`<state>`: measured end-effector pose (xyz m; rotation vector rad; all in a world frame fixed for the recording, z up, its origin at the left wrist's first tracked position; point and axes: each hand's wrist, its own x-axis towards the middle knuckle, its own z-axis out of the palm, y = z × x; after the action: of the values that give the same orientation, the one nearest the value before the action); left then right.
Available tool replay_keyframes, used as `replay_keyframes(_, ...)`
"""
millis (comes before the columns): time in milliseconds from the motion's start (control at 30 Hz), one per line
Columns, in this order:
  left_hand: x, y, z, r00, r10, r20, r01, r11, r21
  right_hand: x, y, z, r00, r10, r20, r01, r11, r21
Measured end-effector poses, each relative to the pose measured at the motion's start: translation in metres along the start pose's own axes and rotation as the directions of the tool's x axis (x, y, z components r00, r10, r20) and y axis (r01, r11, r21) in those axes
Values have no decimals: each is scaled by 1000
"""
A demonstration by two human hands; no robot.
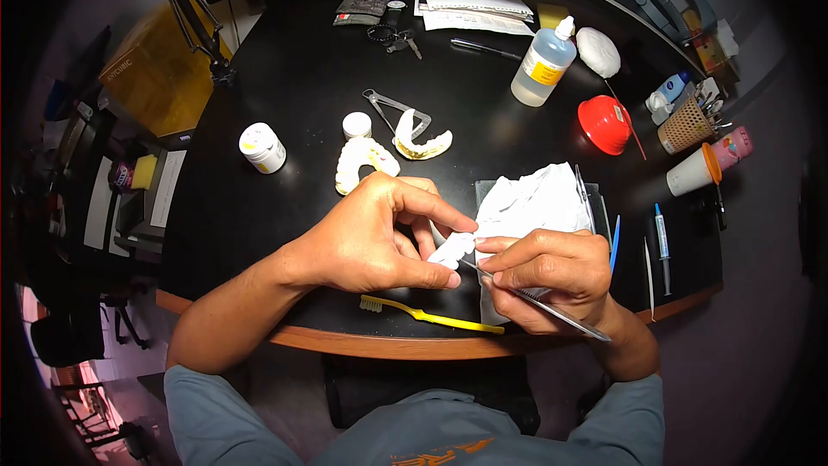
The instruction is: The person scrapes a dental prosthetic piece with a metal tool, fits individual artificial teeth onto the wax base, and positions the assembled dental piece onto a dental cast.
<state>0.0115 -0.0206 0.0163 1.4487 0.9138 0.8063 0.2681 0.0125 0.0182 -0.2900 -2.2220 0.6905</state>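
Observation:
My left hand (358, 237) pinches a small white dental bridge (450, 253) between thumb and fingers, above the front of the desk. Closed like a pen grip, my right hand (556, 272) holds a slim metal dental instrument (565, 319) with a ridged handle. Its tip points at the bridge; whether it touches cannot be made out. Behind my left hand lie a dental arch model (352, 164) and a second, horseshoe-shaped model (421, 147). A yellow toothbrush (431, 319) lies below both hands. White tissue (530, 203) is spread just beyond my right hand.
White jars (262, 148) and a metal caliper (392, 106) stand or lie farther back. A liquid bottle (543, 65), red bowl (604, 125) and white cup (693, 170) stand right. Near the right edge lies a syringe (662, 246). A lamp arm (194, 13) rises at left.

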Motion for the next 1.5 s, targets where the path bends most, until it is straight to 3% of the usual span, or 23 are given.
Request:
replay_keyframes(533, 1, -2, 0, 1000, -28, 1, 28, 1000, -8, -1, 3, 0, 1000, 7, 3, -7, 1000, 17)
replay_keyframes(633, 1, 3, 0, 999, -39, 16, 40, 998, -39, -2, 3, 0, 1000, -4, -24, 3, 1000, -17)
replay_keyframes(933, 1, -9, 4, 995, -50, 84, 77, 931, -358, 0, -2, 0, 987, 2, -158, -5, 1000, -17)
replay_keyframes(1433, 0, -9, 20, 1000, -13, 12, 17, 894, -447, 2, 0, 2, 981, -21, -191, 5, 997, -80)
replay_keyframes(1500, 0, -9, 20, 999, -38, 36, 50, 890, -454, 2, -2, -3, 991, -12, -132, 2, 997, -73)
